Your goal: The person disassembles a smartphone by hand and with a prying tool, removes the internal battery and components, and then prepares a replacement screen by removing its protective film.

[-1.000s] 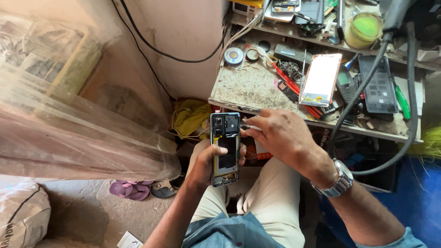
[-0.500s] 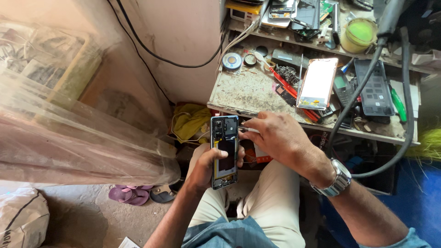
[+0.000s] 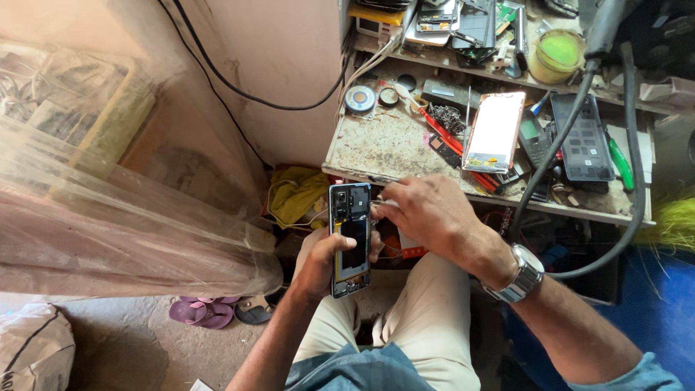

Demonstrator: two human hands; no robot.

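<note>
Dusty concrete floor lay below the seated person's knees, a pair of purple sandals [image 3: 201, 311] on it near a sheet of clear plastic [image 3: 108, 217]. Up in the lap, the left hand [image 3: 322, 264] was clamped around the lower half of an opened phone [image 3: 350, 239], back cover off, circuit board and dark battery bared, held upright just short of the front edge of the workbench [image 3: 376, 148]. And the right hand [image 3: 427, 213], steel watch [image 3: 517, 274] on its wrist, had its fingers pinched together on a thin metal tool [image 3: 382, 204], tip touching the phone's upper right edge beside the board. Judging by that, this was the prying or unfastening stage; the next move called for a steady, light touch at that edge. Farther back on the bench lay a loose phone screen [image 3: 494, 132], red-handled tools [image 3: 441, 130], and at the far corner a green-filled tub [image 3: 556, 54].
</note>
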